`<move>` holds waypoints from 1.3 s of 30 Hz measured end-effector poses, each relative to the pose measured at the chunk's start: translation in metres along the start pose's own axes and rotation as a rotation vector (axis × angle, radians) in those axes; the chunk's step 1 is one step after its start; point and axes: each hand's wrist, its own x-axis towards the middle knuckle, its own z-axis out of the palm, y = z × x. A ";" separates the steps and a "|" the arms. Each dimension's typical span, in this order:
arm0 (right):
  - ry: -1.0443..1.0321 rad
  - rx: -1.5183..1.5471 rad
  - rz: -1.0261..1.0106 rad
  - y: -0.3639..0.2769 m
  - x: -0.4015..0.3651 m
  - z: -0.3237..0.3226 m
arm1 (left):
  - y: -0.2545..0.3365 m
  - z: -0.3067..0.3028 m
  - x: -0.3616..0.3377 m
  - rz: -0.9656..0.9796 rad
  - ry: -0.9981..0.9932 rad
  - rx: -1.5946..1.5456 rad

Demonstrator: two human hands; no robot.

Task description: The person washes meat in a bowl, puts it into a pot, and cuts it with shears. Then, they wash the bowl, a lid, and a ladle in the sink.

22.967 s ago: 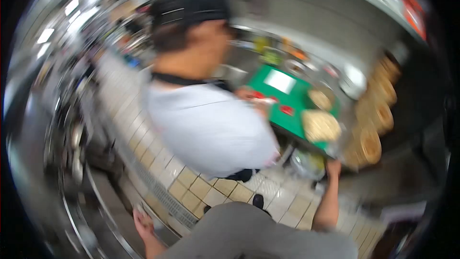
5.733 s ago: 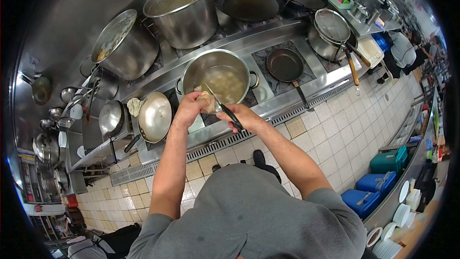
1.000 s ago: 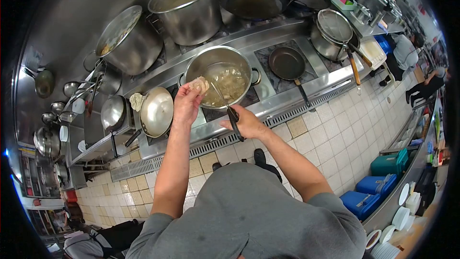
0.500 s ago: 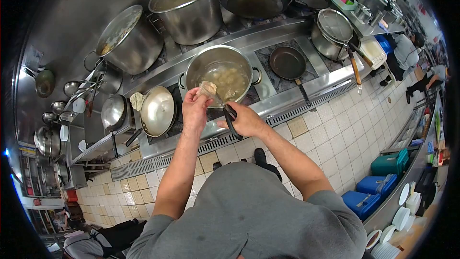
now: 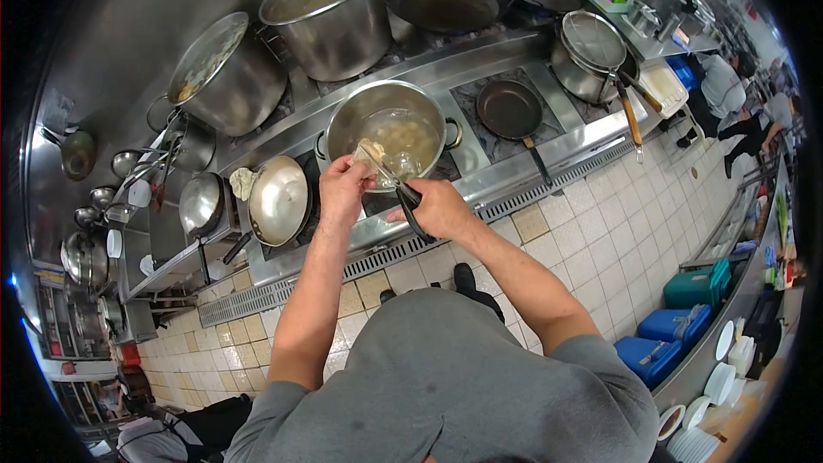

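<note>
The fisheye view is making the lump hard to identify: it is showing only as a pale, soft piece, partly covered by fingers. The tip of the knife is getting lost against it, and a palm is hiding part of the black handle. The left hand is pinching the lump, fingers curled round it, above the near rim of the pot. The right hand is clenching the knife handle. The knife is lying diagonally, with its handle toward the person and its blade pointing up-left to the lump.
</note>
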 end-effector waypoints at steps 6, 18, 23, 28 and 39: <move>-0.042 -0.036 0.069 0.007 0.003 0.003 | 0.011 -0.002 0.005 -0.073 -0.053 0.098; -0.067 -0.046 0.118 0.015 0.017 0.008 | 0.015 -0.009 0.028 -0.084 -0.188 0.378; -0.076 -0.060 0.155 0.000 0.026 0.000 | 0.030 -0.004 0.032 0.015 -0.196 0.720; -0.066 -0.009 0.132 -0.023 0.057 -0.019 | 0.063 0.020 0.049 0.147 -0.266 0.961; -0.331 0.501 0.494 0.027 0.083 -0.029 | 0.055 0.008 0.077 0.165 -0.295 1.206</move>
